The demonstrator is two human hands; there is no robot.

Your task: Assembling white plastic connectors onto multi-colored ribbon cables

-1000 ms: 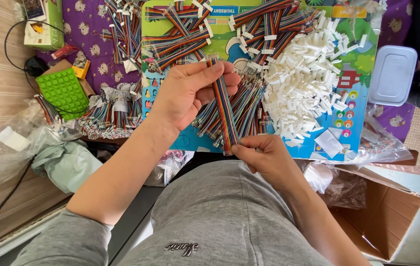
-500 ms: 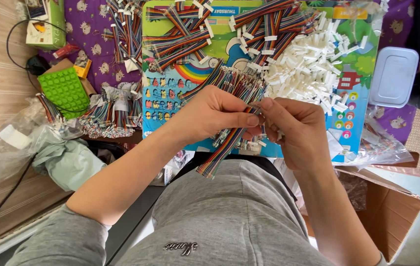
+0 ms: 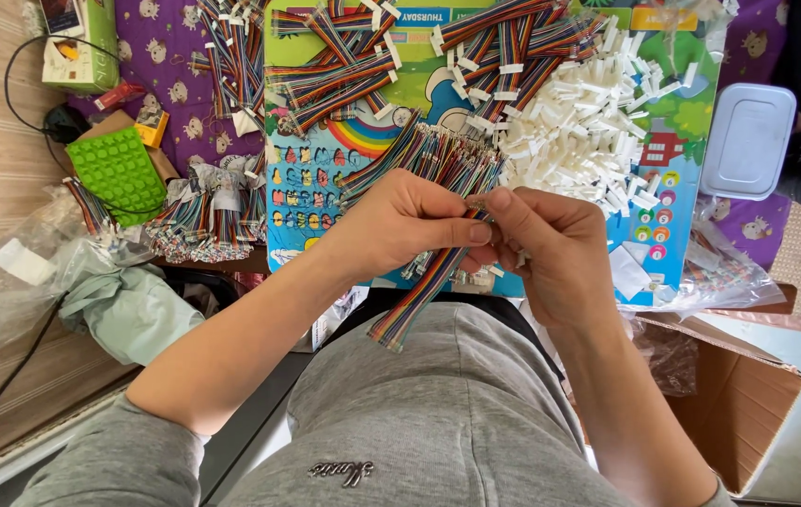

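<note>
Ribbon cable [image 3: 419,300], striped in rainbow colours, hangs from between both hands over the person's grey-trousered lap, its lower end slanting down to the left. Left hand [image 3: 410,221] has its grip pressed together, thumb and fingers pinching the cable near its top. Right hand [image 3: 555,249] meets it thumb to thumb, its grip closed on the same spot; whatever small part it pinches there is too hidden to tell. Just behind the hands a loose bundle of cables [image 3: 438,155] fans across the bright picture mat [image 3: 344,178] on the bench.

Containers now: a clear plastic tub [image 3: 747,141] with its pale lid on sits at the right edge of the mat, contents not visible. A brown cardboard box [image 3: 738,404] stands open at lower right beside the knee, with crinkled clear plastic in it. A heap of white connector housings [image 3: 588,131] lies loose on the mat. A green carton [image 3: 81,42] rests at top left, a green studded square [image 3: 119,174] below it, and clear bags [image 3: 15,272] slump at far left.
</note>
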